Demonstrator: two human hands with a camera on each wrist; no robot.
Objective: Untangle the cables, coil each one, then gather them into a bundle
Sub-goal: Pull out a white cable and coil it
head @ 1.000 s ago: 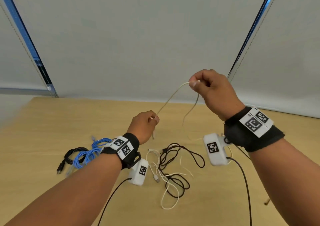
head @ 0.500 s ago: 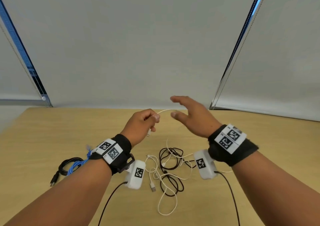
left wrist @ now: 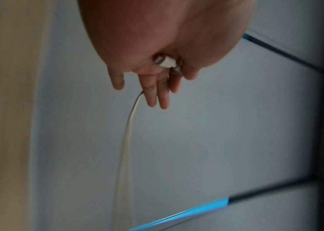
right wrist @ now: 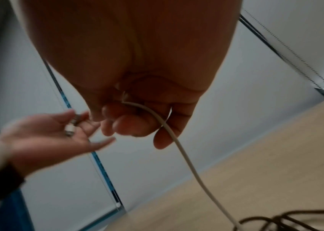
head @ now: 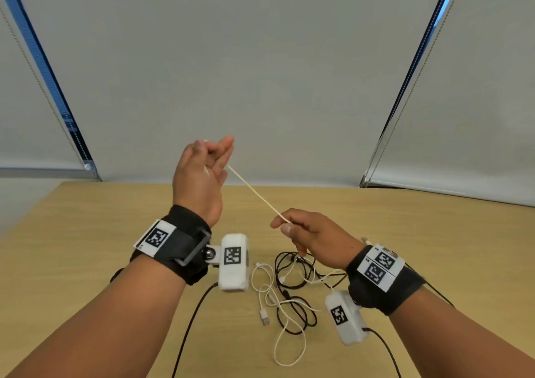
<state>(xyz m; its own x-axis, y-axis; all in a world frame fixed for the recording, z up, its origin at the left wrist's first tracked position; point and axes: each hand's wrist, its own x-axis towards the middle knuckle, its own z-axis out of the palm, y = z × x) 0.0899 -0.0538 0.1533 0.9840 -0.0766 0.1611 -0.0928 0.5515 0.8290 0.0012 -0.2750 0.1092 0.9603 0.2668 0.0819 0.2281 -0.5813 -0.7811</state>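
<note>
A thin white cable (head: 254,192) runs taut through the air between my two hands. My left hand (head: 214,152) is raised, fingers nearly straight, with the thumb pressing the cable's plug (left wrist: 165,61) against the palm. Lower and to the right, my right hand (head: 285,224) pinches the same cable, fingers curled round it (right wrist: 169,129). From there the cable drops to a tangle of black and white cable (head: 289,288) on the wooden table (head: 115,209). A USB plug (head: 265,319) lies at the tangle's near edge.
White camera boxes hang under both wrists (head: 234,262) (head: 344,317), each trailing a black lead toward me. Grey roller blinds (head: 260,73) with bead chains stand behind the table's far edge. My left forearm hides the table's left side.
My right hand let go of the cable up high, opened, dropped and now pinches it lower down. My left hand rose and straightened its fingers; the cable between them is taut.
</note>
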